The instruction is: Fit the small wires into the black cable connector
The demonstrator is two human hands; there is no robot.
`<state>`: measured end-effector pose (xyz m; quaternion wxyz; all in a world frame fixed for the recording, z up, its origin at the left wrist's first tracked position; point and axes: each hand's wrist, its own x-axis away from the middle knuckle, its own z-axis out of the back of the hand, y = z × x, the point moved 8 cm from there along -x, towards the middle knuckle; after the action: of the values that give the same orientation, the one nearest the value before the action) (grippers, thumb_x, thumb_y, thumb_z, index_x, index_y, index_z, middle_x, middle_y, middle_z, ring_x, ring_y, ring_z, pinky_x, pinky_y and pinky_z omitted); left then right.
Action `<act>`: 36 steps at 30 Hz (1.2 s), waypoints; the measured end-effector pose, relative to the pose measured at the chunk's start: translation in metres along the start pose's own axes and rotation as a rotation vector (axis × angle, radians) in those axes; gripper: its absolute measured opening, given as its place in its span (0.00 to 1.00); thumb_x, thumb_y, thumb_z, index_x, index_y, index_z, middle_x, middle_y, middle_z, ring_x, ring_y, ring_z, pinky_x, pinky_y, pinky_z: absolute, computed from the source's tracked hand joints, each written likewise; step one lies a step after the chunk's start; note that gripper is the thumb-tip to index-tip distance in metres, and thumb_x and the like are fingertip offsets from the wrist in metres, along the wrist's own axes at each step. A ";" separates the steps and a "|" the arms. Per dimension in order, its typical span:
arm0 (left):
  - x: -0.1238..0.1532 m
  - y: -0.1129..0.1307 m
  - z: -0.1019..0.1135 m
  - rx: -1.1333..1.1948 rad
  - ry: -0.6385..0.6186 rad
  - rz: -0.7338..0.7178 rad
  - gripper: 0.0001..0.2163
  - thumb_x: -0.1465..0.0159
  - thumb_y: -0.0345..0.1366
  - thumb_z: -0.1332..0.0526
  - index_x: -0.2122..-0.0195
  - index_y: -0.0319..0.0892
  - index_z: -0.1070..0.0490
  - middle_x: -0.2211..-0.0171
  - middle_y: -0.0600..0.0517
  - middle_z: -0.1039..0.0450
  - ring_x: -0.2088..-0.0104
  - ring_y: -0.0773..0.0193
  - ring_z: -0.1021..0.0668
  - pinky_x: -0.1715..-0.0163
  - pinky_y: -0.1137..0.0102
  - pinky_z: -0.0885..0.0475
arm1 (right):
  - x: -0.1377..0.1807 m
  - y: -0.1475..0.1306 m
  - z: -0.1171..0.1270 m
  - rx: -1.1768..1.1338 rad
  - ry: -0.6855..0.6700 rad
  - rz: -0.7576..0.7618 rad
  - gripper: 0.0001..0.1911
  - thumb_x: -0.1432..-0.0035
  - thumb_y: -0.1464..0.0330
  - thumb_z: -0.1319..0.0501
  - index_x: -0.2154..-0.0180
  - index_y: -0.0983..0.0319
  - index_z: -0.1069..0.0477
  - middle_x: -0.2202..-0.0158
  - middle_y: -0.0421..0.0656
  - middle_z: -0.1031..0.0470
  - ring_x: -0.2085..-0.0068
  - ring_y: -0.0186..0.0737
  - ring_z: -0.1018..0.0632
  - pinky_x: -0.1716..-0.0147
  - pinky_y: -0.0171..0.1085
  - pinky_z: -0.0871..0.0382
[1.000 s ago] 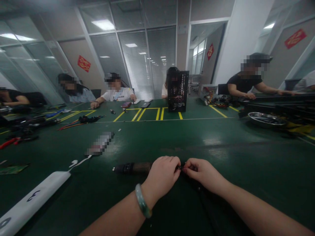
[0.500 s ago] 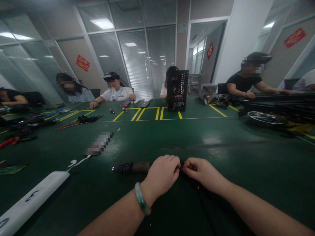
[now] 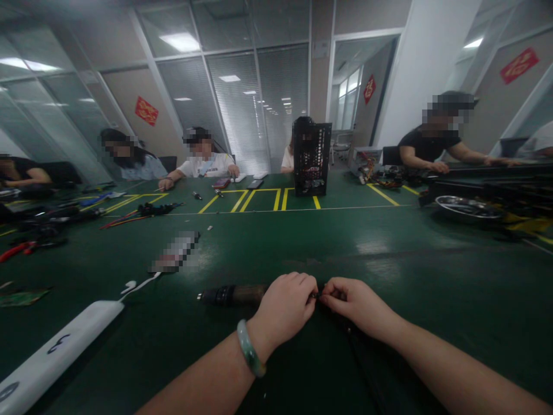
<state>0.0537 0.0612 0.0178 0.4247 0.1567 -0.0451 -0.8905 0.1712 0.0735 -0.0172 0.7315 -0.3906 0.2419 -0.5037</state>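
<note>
A dark cylindrical tool (image 3: 246, 295) with a brown middle section and a small shiny tip pointing left lies on the green table. My left hand (image 3: 288, 297), a green bangle on its wrist, is closed over the tool's right end and hides it. Facing it closely, my right hand (image 3: 349, 300) is closed in a pinch. Between the two sets of fingertips shows a small dark piece (image 3: 317, 294), too small to name. Below my right hand a black cable-like strip (image 3: 356, 351) runs toward me, hard to make out against the dark table.
A white power strip (image 3: 64, 351) with a cord lies at left, near a blurred-out phone-like object (image 3: 176, 252). Loose wires (image 3: 151, 210) lie beyond. A black computer case (image 3: 310, 160) stands across the table. More black parts (image 3: 488, 187) are at right. Several people sit around.
Both hands stay in nearly the same place, fingertips together over the small dark piece. The whole view has shifted very slightly.
</note>
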 end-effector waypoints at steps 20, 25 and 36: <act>0.001 0.001 0.003 0.033 0.016 -0.027 0.03 0.39 0.33 0.41 0.64 0.43 0.33 0.65 0.53 0.30 0.62 0.60 0.29 0.61 0.66 0.34 | 0.000 0.000 0.000 0.018 0.002 0.008 0.08 0.41 0.64 0.42 0.68 0.61 0.28 0.74 0.37 0.27 0.73 0.33 0.28 0.75 0.30 0.40; 0.000 0.002 0.001 0.043 0.004 -0.067 0.02 0.36 0.31 0.42 0.63 0.44 0.32 0.63 0.53 0.29 0.60 0.61 0.28 0.59 0.66 0.35 | 0.001 -0.001 0.001 0.019 0.017 0.010 0.08 0.41 0.65 0.42 0.68 0.62 0.28 0.74 0.37 0.28 0.73 0.33 0.29 0.75 0.30 0.40; 0.000 -0.003 0.000 0.062 0.022 -0.019 0.03 0.38 0.33 0.40 0.62 0.44 0.33 0.64 0.54 0.29 0.62 0.61 0.28 0.61 0.66 0.34 | 0.001 0.001 0.001 -0.005 0.016 -0.005 0.08 0.41 0.64 0.42 0.68 0.61 0.29 0.74 0.37 0.28 0.74 0.32 0.30 0.76 0.29 0.40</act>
<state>0.0518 0.0627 0.0171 0.4117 0.1798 -0.0665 -0.8909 0.1728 0.0729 -0.0180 0.7274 -0.3888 0.2481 -0.5081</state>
